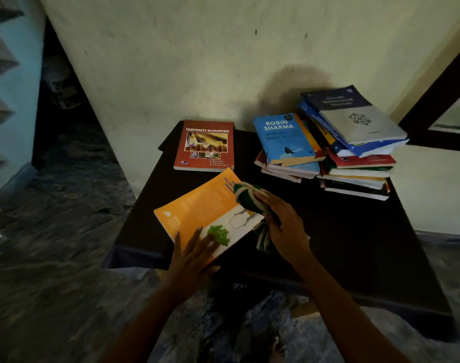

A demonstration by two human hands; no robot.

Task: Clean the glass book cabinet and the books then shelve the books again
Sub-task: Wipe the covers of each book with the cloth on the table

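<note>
Spanning the middle, counter (341,244): dark, pushed against the wall (197,61); its near edge at 6 o'clock sinks into shadow.
Wall: pale and stained, at 12 o'clock; a soft shadow lies on it at 1 o'clock.
Floor (53,244): dark, mottled, from 7 to 9 o'clock; blurred.
Dark frame (438,100): at 3 o'clock, cut off by the picture edge; what it belongs to cannot be told.
Book stacks (354,174): two leaning piles at 2 o'clock on the counter, touching; lower titles are hidden and only page edges show.
Grey-and-navy book (359,119): tops the taller pile; title too blurred to read.
Blue book (284,138): tops the lower pile; "ROBIN SHARMA" is legible, the lines beneath are not.
Red book (205,145): flat and alone at 11 o'clock; reads "CORPORATE ACCOUNTING", authors' names too small.
Orange book (197,208): flat and skewed at 7 o'clock on the counter, far corner just beside the red book; title partly covered by the cloth (246,196).
Left hand (195,255): at 6 o'clock, fingers straight and spread, pressing the orange book's near corner; grip wide, holding nothing.
Right hand (284,224): at 5 o'clock; grip closed round the cloth, fingertips hidden.
Cloth: green and white, bunched on the orange book's right edge; a tail hangs under the hand.
</note>
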